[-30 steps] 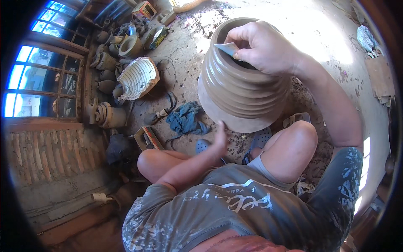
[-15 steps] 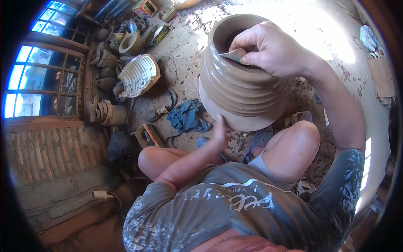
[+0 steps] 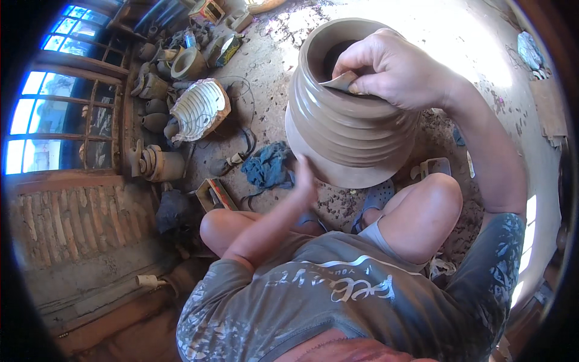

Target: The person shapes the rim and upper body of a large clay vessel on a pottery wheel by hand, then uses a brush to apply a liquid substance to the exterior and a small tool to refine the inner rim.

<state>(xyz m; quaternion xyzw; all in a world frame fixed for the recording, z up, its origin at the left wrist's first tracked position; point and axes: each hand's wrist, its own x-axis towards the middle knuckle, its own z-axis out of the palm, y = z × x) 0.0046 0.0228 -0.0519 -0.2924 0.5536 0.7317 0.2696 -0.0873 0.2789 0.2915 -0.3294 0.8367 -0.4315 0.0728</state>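
A large ribbed clay pot (image 3: 353,130) of wet brown clay stands before me on a round, pale wheel plate (image 3: 356,175). My right hand (image 3: 392,72) bends over its rim, pinching a thin pale strip (image 3: 341,81) that looks like leather or cloth. The strip lies against the near-left part of the rim; some of my fingers reach inside the mouth, partly hidden. Low on the left, my left hand (image 3: 306,181) is at the plate's edge, seen side-on and slightly blurred, its fingers stretched out with nothing held. Whether it touches the plate I cannot tell.
A crumpled blue cloth (image 3: 268,166) lies left of the wheel, with an open box (image 3: 216,196) nearer me. A white ribbed mould (image 3: 200,110) and several clay pots (image 3: 188,63) line the window wall. A clear plastic tub (image 3: 435,166) sits beside my knee.
My left hand has shifted a little left and up along the plate's edge. My right hand stays at the rim with the strip, almost unmoved.
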